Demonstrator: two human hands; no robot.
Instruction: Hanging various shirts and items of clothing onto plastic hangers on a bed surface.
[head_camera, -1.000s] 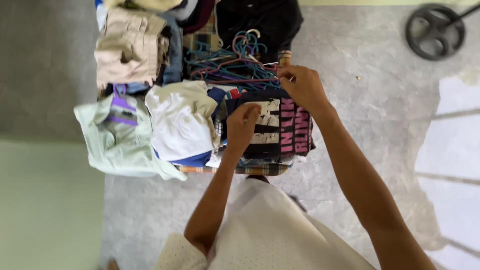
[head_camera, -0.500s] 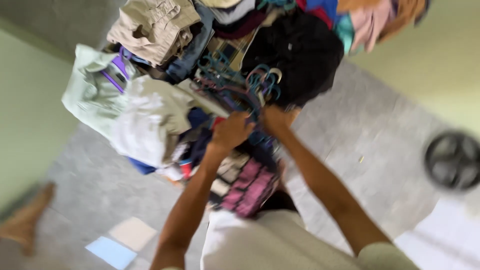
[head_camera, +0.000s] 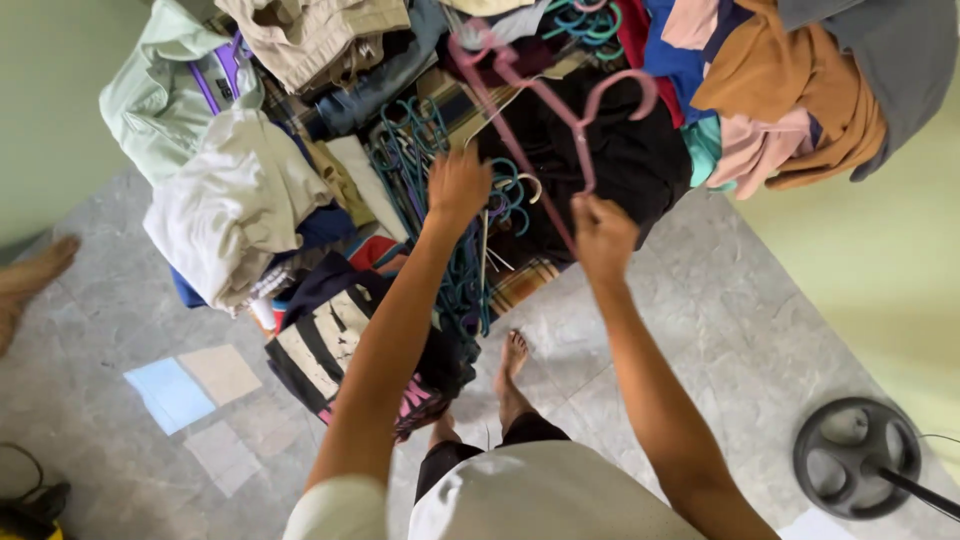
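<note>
My right hand (head_camera: 603, 235) grips the lower bar of a pink clothes hanger (head_camera: 571, 115) and holds it up over a black garment (head_camera: 630, 160). My left hand (head_camera: 458, 187) is closed on a tangled bundle of teal hangers (head_camera: 420, 170) that lies on the heap of clothes. A black T-shirt with cream and pink print (head_camera: 325, 350) hangs off the heap's near edge, under my left forearm. My bare foot (head_camera: 513, 360) stands on the grey floor below.
The heap holds a white garment (head_camera: 230, 210), a pale green shirt (head_camera: 150, 100), beige trousers (head_camera: 310, 35) and orange-brown cloth (head_camera: 790, 70). A round black fan base (head_camera: 858, 458) stands at bottom right. Another person's foot (head_camera: 30, 275) shows at left, by light squares (head_camera: 190, 385) on the floor.
The view has swung and pulled back. My right hand has lifted a pink hanger out of the bundle. My left hand left the printed T-shirt and went to the teal hangers.
</note>
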